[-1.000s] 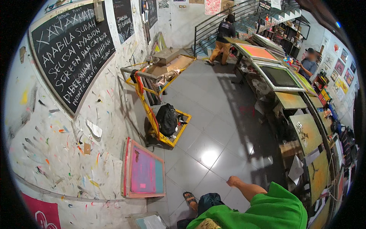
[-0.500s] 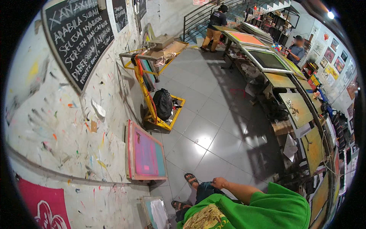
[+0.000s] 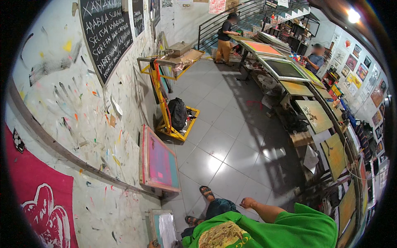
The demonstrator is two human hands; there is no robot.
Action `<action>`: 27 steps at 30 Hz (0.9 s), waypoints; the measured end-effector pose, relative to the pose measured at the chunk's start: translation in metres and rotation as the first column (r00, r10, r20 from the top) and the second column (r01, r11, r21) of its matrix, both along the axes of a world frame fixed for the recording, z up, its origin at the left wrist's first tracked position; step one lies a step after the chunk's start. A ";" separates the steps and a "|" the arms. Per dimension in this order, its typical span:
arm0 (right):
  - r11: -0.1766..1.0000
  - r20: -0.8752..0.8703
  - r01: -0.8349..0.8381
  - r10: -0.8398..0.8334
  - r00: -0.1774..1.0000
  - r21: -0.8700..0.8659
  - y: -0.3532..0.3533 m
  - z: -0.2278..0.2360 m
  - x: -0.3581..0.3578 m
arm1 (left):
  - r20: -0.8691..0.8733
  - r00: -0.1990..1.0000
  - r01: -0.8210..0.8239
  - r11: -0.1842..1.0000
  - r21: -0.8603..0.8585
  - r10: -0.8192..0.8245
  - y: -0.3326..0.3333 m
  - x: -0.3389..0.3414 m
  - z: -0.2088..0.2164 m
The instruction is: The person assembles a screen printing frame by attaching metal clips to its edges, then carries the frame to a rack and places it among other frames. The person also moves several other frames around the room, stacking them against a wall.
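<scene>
My right hand [image 3: 248,203] hangs in front of my green shirt, above the tiled floor, with its fingers curled in and nothing seen in them. Low in the picture, my left hand [image 3: 154,244] shows only in part, its fingers closed on the edge of a small screen-printing frame [image 3: 153,219]. White sheets [image 3: 167,230] lie against that frame's face; its lower part is cut off by the picture's edge. Both my sandalled feet are on the floor, left of my right hand.
A wooden screen frame with pink and purple mesh [image 3: 159,159] leans on the paint-marked wall. Beyond it stands a yellow metal stand [image 3: 162,103] with a black bag [image 3: 178,113]. A long row of printing boards [image 3: 315,115] runs along the right. Two people [image 3: 225,39] work farther off.
My left hand has come into view at the small frame's edge. My right hand has shifted slightly right and down. The view has turned a little, showing more of the left wall.
</scene>
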State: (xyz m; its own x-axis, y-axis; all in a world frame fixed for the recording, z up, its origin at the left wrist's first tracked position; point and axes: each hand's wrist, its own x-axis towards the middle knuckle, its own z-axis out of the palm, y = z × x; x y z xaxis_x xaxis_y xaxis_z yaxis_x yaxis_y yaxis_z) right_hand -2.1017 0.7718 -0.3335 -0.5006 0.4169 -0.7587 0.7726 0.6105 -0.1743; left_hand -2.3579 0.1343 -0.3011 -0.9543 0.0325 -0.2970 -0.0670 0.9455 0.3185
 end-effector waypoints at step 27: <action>0.999 0.000 -0.032 0.032 0.999 -0.016 -0.031 -0.032 0.041 | -0.074 0.991 -0.083 0.954 0.290 0.108 -0.038 0.024 0.023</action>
State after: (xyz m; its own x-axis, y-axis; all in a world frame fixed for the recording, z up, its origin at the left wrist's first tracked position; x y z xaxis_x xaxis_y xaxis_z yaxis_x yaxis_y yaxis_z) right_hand -2.0607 0.7404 -0.3654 -0.5131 0.3882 -0.7655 0.7526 0.6323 -0.1837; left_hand -2.3336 0.0965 -0.2780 -0.9790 0.0112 -0.2037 -0.1120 0.8049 0.5828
